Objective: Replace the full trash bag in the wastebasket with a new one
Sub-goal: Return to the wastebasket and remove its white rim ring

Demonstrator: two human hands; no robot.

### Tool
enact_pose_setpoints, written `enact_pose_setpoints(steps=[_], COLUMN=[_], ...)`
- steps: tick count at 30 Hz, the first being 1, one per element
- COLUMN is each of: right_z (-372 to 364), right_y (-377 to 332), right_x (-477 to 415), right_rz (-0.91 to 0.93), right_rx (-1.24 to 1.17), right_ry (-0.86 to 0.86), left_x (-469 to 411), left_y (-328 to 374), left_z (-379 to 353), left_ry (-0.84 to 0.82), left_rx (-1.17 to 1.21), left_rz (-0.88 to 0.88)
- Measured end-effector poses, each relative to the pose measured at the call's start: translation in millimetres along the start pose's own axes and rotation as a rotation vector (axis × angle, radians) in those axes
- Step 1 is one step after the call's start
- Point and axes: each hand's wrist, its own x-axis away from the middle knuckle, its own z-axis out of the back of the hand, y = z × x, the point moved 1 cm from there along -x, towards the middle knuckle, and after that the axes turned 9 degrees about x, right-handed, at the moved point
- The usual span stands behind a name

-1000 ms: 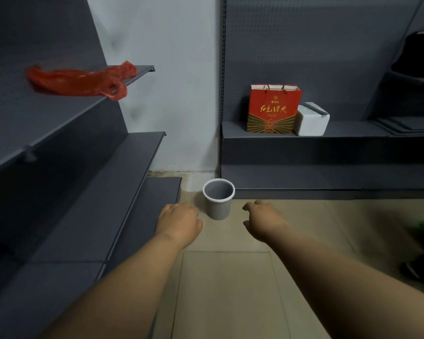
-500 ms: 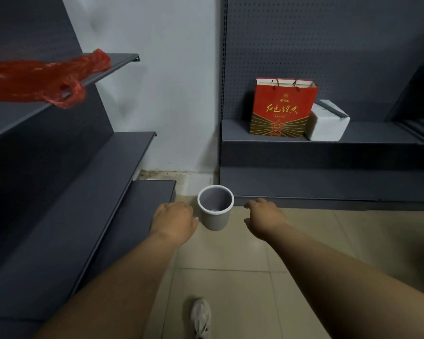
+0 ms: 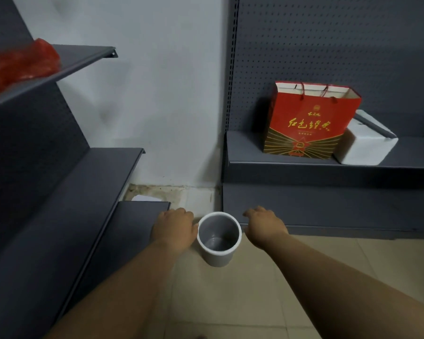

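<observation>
A small grey wastebasket (image 3: 218,255) with a white rim stands on the tiled floor, and no bag is inside it. My left hand (image 3: 174,228) is just left of its rim, fingers curled downward, apparently touching the rim. My right hand (image 3: 263,227) hovers just right of the rim with fingers spread and nothing in it. A red plastic bag (image 3: 20,63) lies on the upper left shelf, partly cut off by the frame edge.
Dark grey stepped shelves (image 3: 59,216) run along the left. A low grey shelf unit (image 3: 328,172) at the right carries a red paper gift bag (image 3: 309,121) and a white foam box (image 3: 366,143). Beige floor tiles (image 3: 230,302) lie in front.
I have moved closer to the wastebasket. Both hands have come forward and now flank its rim. The red bag has slid toward the left frame edge.
</observation>
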Motion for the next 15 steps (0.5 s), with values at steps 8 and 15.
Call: enact_pose_setpoints(steps=[8,15], right_z=[-3,-61], right_y=[-2,9], right_x=[-131,-223], right_rz=[-0.021,-0.013], right_rx=[-0.037,-0.068], right_ry=[-0.054,-0.087], left_x=[-125,-204], left_y=[-25,-38], left_z=[-26,-109], left_ry=[-0.003,-0.051], left_rx=[0.128,0.12], left_rz=[0.021,0.04])
